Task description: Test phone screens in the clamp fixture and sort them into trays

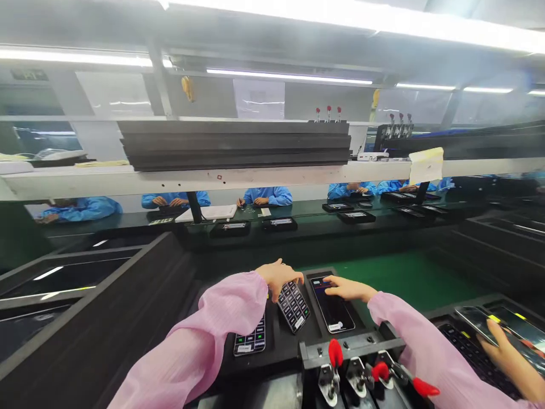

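Observation:
My left hand (281, 278), in a pink sleeve, has its fingers closed on the top edge of a smartphone (294, 309). That phone is tilted over the middle slot of a black tray (276, 352), and its screen shows a grid of buttons. My right hand (347, 287) reaches over a second smartphone (334, 309) in the tray's right slot, fingers stretched out at its upper screen, which is mostly dark. Partly behind my left sleeve, a third smartphone (251, 339) lies in the left slot with a similar grid lit.
A black clamp fixture (353, 363) with red-tipped levers stands just before the tray. At right, another person's hand (511, 358) holds a phone over another tray. A foam-walled stack (140, 295) rises at left. Co-workers in blue sit beyond the green bench (392, 272).

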Demonstrator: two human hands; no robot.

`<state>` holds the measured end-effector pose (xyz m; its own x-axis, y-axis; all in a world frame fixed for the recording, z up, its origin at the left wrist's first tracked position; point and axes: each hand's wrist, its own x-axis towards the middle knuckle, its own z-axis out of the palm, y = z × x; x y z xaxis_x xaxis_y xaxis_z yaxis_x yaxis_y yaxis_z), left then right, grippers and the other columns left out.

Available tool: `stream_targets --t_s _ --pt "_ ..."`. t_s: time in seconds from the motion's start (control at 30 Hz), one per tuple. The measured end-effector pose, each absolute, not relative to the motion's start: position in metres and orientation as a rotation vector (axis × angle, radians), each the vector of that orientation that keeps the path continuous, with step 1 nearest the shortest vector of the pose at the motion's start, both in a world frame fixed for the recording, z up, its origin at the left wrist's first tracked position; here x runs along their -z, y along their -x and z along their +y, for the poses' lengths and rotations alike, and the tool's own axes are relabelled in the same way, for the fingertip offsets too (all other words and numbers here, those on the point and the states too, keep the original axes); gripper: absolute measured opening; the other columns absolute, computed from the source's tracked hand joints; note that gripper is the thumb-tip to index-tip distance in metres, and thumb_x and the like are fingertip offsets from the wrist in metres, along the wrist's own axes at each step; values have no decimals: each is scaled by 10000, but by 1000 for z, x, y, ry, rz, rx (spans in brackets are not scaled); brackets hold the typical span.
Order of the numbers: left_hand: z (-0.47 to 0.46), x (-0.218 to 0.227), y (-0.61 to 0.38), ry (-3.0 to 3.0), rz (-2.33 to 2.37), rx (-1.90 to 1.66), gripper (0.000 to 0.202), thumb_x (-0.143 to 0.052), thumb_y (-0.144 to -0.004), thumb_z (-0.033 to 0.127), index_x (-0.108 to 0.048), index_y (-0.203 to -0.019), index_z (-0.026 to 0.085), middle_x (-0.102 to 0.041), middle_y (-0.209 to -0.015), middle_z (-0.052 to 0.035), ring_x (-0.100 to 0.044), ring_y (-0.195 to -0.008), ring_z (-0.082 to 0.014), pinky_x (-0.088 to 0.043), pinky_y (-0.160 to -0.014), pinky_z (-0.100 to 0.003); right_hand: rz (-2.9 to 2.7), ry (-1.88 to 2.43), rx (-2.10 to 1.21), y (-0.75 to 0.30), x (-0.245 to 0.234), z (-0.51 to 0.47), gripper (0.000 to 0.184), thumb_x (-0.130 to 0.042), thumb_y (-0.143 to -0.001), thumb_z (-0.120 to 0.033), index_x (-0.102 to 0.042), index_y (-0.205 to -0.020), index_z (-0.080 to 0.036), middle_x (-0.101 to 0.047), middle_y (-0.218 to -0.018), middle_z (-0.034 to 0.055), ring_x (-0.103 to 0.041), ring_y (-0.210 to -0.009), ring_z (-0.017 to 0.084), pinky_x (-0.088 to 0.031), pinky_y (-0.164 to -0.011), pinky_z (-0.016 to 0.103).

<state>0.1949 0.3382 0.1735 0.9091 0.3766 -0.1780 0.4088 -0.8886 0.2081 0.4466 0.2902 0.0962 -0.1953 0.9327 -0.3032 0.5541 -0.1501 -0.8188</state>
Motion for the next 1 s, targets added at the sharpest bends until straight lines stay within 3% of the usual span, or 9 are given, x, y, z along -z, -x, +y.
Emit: stream_targets --t_s 0.07,0.2,0.37,0.47,0.53,0.63,0.8,0.9,1.0 --pt "341 -166 -205 -2809 530 164 577 -763 -464 142 -573 -980 316 -658 -915 11 -548 -1013 -308 -122 -964 -653 -1793 1640 -1244 -440 -92 292 510 -660 -656 -273 -533 -1141 -174 -578 -1137 64 -524 -1045 188 -370 -941 328" --pt "332 -145 -216 -2764 412 89 337 -676 -611 154 -611 -890 332 -679 -878 49 -509 -1104 -242 -77 -1048 -542 -1781 1634 -1152 -436 -90 293 556 -618 -705 -299 -461 -1216 -145 -509 -1233 88 -490 -1102 175 -327 -984 302" --pt "318 -131 -210 -2770 370 9 452 -601 -591 23 -608 -921 332 -676 -968 55 -446 -1189 -218 -84 -1069 -502 -1552 1755 -1101 -440 -85 289 746 -611 -707 -277 -241 -1342 -148 -535 -1164 119 -591 -879 138 -463 -738 257" --pt "313 -149 -200 -2815 446 -101 611 -524 -549 -63 -560 -1024 320 -624 -1108 43 -416 -1213 -218 -93 -1059 -533 -1464 1780 -1152 -439 -85 283 607 -634 -672 -250 -415 -1222 -113 -631 -871 71 -595 -640 112 -444 -547 214" --pt "307 -174 -191 -2849 547 -231 667 -472 -554 -86 -511 -1100 294 -561 -1206 13 -367 -1244 -225 -84 -1052 -551 -1465 1745 -1203 -440 -93 279 377 -671 -625 -240 -582 -955 -81 -609 -636 29 -552 -511 102 -403 -468 200" --pt "285 -224 -170 -2866 734 -486 661 -430 -643 -53 -388 -1228 252 -442 -1314 -35 -277 -1287 -221 -97 -1061 -528 -1480 1625 -1177 -449 -126 271 250 -719 -572 -250 -604 -731 -94 -574 -531 4 -526 -476 91 -383 -451 188" --pt "192 -295 -121 -2720 1027 -1374 511 -549 -769 185 -362 -1243 225 -507 -1218 -30 -453 -1161 -188 -331 -1014 -365 -1471 1328 -978 -458 -228 238 413 -666 -667 -377 -568 -1005 -162 -654 -775 9 -591 -673 87 -436 -577 176" --pt "121 -300 -91 -2439 1279 -1730 509 -587 -772 265 -380 -1236 250 -530 -1188 -18 -479 -1142 -207 -352 -1005 -390 -1514 1037 -840 -429 -280 201 507 -668 -674 -383 -538 -1117 -174 -656 -853 29 -614 -759 135 -481 -638 246" --pt "72 -266 -68 -2033 1360 -1970 435 -553 -803 288 -403 -1210 253 -514 -1184 -38 -503 -1116 -216 -383 -977 -405 -1714 906 -821 -374 -296 158 452 -639 -716 -341 -539 -1135 -202 -648 -902 14 -612 -770 130 -486 -659 249"
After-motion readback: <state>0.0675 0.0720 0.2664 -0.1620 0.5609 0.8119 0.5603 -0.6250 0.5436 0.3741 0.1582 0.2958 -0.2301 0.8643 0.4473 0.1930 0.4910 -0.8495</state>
